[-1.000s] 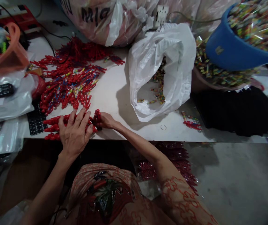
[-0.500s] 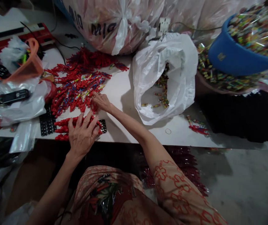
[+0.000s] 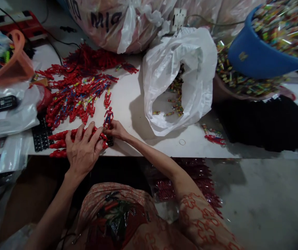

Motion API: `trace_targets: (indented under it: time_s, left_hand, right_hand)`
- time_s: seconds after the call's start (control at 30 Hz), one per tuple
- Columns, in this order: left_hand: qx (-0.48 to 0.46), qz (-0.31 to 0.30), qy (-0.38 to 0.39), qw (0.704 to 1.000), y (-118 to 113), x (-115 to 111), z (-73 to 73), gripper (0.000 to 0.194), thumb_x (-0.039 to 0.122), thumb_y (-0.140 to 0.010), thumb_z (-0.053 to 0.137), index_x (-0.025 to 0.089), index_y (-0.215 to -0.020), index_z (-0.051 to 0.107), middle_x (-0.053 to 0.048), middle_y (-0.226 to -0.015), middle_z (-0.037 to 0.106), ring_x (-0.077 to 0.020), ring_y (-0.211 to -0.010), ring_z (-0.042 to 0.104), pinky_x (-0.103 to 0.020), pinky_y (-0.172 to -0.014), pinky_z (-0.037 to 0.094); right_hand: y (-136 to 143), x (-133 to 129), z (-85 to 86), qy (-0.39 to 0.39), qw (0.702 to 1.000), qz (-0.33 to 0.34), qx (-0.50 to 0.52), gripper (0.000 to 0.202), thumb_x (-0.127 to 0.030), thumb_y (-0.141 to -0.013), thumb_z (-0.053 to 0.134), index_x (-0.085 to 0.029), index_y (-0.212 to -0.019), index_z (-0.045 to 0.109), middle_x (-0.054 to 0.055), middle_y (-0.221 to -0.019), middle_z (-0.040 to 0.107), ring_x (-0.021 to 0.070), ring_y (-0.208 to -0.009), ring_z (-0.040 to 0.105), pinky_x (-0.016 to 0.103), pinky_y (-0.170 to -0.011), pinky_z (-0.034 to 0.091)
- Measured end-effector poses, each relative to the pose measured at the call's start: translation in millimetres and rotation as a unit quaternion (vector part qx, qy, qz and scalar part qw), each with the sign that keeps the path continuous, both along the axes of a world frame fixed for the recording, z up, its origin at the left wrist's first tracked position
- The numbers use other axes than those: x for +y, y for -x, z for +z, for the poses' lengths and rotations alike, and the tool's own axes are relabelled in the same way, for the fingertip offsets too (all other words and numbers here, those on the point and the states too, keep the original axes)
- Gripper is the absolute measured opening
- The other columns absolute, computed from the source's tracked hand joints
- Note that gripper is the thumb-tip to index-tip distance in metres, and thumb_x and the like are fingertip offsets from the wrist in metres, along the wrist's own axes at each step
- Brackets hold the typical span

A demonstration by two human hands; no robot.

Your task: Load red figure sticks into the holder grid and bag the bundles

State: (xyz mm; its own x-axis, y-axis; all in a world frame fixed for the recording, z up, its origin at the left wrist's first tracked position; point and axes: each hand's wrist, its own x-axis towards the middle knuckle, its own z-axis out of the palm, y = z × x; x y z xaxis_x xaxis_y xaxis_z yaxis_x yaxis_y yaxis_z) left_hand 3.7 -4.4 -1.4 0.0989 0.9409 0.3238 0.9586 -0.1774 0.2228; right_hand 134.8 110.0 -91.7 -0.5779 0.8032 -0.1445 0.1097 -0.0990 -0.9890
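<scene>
My left hand (image 3: 84,147) lies with its fingers spread over rows of red toy figures (image 3: 58,144) at the table's front edge. Under these rows a black perforated strip (image 3: 41,135) shows at the left. My right hand (image 3: 117,130) is closed on the lower end of a red and blue toy figure (image 3: 108,117), which stands upright just beyond my left fingertips. A single red figure (image 3: 107,99) lies a little behind it. Further back and left spreads a heap of red and blue figures (image 3: 73,93), some with yellow parts.
A white plastic bag (image 3: 151,93) with small colourful pieces stands open on the white table (image 3: 138,147). At the right are a blue tub (image 3: 263,66) of similar pieces and a black cloth (image 3: 255,121). An orange basket (image 3: 21,71) and a phone (image 3: 0,104) are at the left.
My right hand has drawn back from the heap towards me, bringing a red and blue figure beside my left hand. My left hand stays on the rows. The whole view has shifted slightly.
</scene>
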Motion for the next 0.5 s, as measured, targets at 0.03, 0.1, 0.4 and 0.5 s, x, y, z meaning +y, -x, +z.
trace_targets:
  time_s: [0.03, 0.1, 0.4, 0.5]
  left_hand:
    - [0.001, 0.0, -0.001, 1.0, 0.1, -0.1, -0.1, 0.043, 0.035, -0.095, 0.046, 0.031, -0.137, 0.056, -0.008, -0.147, 0.051, -0.0327, -0.137, 0.043, -0.057, -0.115, 0.017]
    - [0.003, 0.0, -0.002, 1.0, 0.3, -0.2, -0.4, 0.043, 0.035, -0.095, 0.046, 0.031, -0.136, 0.056, -0.008, -0.147, 0.051, -0.0329, -0.136, 0.044, -0.057, -0.115, 0.018]
    - [0.031, -0.016, -0.003, 0.999, -1.3, 3.8, 3.9, 0.045, 0.036, -0.096, 0.046, 0.03, -0.14, 0.051, -0.007, -0.146, 0.052, -0.0318, -0.14, 0.04, -0.059, -0.115, 0.019]
    - [0.038, -0.043, 0.023, 0.998, -1.3, 8.3, 7.3, 0.047, 0.035, -0.097, 0.042, 0.029, -0.143, 0.047, -0.007, -0.147, 0.05, -0.031, -0.139, 0.041, -0.061, -0.115, 0.016]
  right_hand:
    - [2.2, 1.3, -0.3, -0.017, 1.0, 0.005, -0.01, 0.017, -0.022, -0.069, 0.06, -0.016, -0.083, 0.051, -0.005, -0.071, 0.053, 0.0095, -0.065, 0.049, 0.021, -0.062, 0.041]
    - [1.1, 6.4, 1.7, -0.071, 0.995, 0.022, -0.06, 0.013, -0.019, -0.07, 0.061, -0.016, -0.08, 0.053, -0.004, -0.072, 0.055, 0.0098, -0.067, 0.05, 0.021, -0.064, 0.04]
    - [-6.9, -7.3, 30.2, -0.323, 0.855, 0.168, -0.37, 0.026, -0.019, -0.093, 0.046, -0.017, -0.116, 0.057, 0.012, -0.119, 0.059, 0.0169, -0.087, 0.062, 0.027, -0.069, 0.046]
    - [-5.7, 13.8, 39.9, -0.306, 0.83, 0.262, -0.386, 0.023, -0.018, -0.091, 0.051, -0.017, -0.111, 0.062, 0.009, -0.112, 0.065, 0.0164, -0.086, 0.063, 0.024, -0.068, 0.045]
